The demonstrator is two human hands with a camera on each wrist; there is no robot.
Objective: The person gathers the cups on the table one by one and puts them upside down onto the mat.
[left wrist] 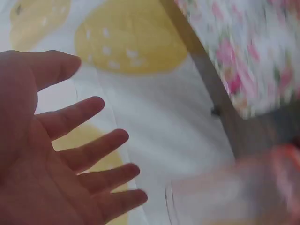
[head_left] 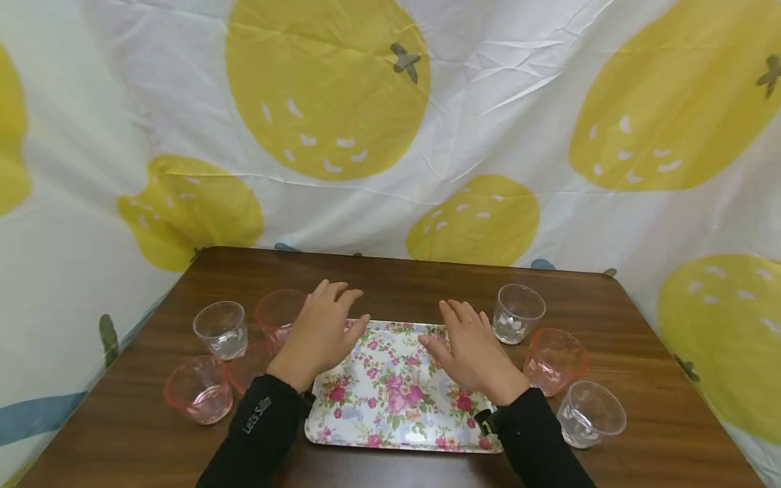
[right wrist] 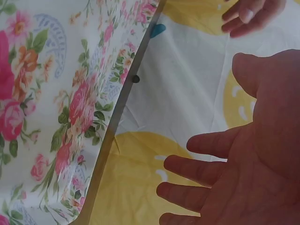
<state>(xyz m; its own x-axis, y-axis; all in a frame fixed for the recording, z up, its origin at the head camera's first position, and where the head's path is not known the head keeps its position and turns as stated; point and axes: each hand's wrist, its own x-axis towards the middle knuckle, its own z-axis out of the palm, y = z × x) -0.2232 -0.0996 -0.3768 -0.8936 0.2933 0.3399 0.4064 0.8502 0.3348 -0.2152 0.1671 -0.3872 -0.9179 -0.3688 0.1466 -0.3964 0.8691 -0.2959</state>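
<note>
A white floral tray [head_left: 396, 400] lies flat on the table, and both my hands are over it. My left hand [head_left: 320, 332] is above its left side with fingers extended and apart, holding nothing. Nearest to that hand stand two pink-tinted glasses [head_left: 281, 298], partly hidden behind the hand and sleeve. My right hand [head_left: 472, 352] is over the tray's right side, fingers straight and thumb apart, with nothing in it. In the left wrist view a pinkish glass [left wrist: 225, 197] shows blurred beside the left hand. The right wrist view shows the tray [right wrist: 51, 117] beside the spread right fingers.
On the left of the brown table [head_left: 427, 271] are also a clear glass [head_left: 222, 332] and another pink glass [head_left: 200, 393]. To the right stand a clear glass [head_left: 517, 313], a pink glass [head_left: 556, 361] and another clear glass [head_left: 590, 415]. A fruit-patterned cloth [head_left: 476, 122] hangs behind.
</note>
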